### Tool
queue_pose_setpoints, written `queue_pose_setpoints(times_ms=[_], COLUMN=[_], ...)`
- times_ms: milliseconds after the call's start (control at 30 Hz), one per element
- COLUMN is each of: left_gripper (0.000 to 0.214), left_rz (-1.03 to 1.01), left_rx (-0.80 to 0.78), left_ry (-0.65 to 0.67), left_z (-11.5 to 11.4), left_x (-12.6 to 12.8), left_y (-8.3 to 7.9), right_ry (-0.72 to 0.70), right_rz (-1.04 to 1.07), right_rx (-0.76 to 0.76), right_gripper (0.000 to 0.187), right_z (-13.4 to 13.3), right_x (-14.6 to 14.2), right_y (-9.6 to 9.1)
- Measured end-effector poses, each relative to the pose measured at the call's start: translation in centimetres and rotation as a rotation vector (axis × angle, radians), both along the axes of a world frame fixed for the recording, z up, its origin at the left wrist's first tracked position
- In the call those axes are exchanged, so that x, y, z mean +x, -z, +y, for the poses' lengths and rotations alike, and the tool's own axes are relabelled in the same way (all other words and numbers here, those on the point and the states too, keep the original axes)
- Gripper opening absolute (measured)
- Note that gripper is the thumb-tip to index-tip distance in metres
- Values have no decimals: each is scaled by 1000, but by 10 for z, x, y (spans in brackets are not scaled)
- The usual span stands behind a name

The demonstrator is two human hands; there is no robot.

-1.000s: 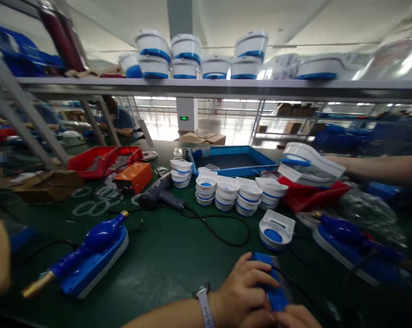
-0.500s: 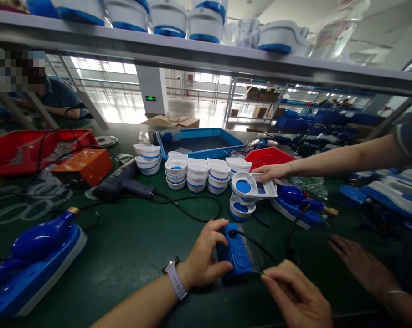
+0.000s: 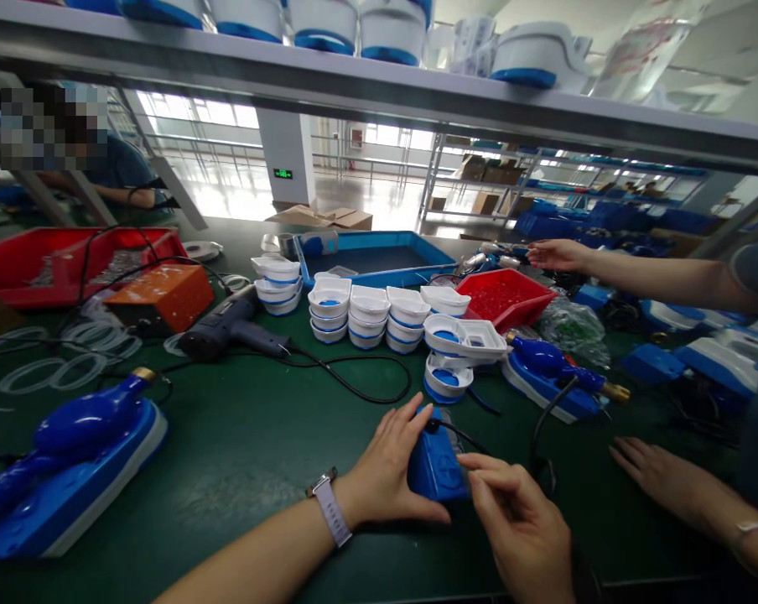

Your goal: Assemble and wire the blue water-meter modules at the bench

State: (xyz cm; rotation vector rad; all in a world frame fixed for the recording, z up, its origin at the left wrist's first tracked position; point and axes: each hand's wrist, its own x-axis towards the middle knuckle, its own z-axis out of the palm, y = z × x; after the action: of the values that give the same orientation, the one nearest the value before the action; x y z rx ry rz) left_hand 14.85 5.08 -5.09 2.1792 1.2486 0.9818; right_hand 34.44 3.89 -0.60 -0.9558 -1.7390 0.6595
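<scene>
On the green bench stands a small blue plastic box (image 3: pixel 438 470) with a black cable (image 3: pixel 464 436) coming out near its far end. My left hand (image 3: pixel 385 470) spans the box from its left side, fingers at the far end and thumb at the near end, steadying it. My right hand (image 3: pixel 523 520) is closed in a pinch by the box's right edge; whatever is between the fingertips is too small to make out. Just beyond the box are stacked white-and-blue housings (image 3: pixel 447 376).
A heat gun (image 3: pixel 234 335) and an orange box (image 3: pixel 162 298) lie to the left. A blue bulbous assembly (image 3: pixel 83 453) lies at front left, another (image 3: pixel 548 369) at right. A red bin (image 3: pixel 505 298) stands behind. A co-worker's arm (image 3: pixel 656 268) and hand (image 3: pixel 661 478) are at right.
My right fingertips have moved up along the box's right edge, and my left thumb has spread outward. The co-worker's far hand has left the top white housing and reached farther back.
</scene>
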Motion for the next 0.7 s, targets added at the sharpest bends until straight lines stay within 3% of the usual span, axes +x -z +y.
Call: queue_pose_setpoints(times_ms=[200,700], left_gripper=[118,116], left_rz=[16,14], left_rx=[6,-23], left_ry=[3,9], left_z=[1,2], left_x=[-1,-3], left_y=[0,0], right_ry=[3,42], right_rz=[-46,-106], right_rx=[-9,28], right_gripper=[9,11], right_z=[5,7], right_x=[-4,-6], right_y=[7,4])
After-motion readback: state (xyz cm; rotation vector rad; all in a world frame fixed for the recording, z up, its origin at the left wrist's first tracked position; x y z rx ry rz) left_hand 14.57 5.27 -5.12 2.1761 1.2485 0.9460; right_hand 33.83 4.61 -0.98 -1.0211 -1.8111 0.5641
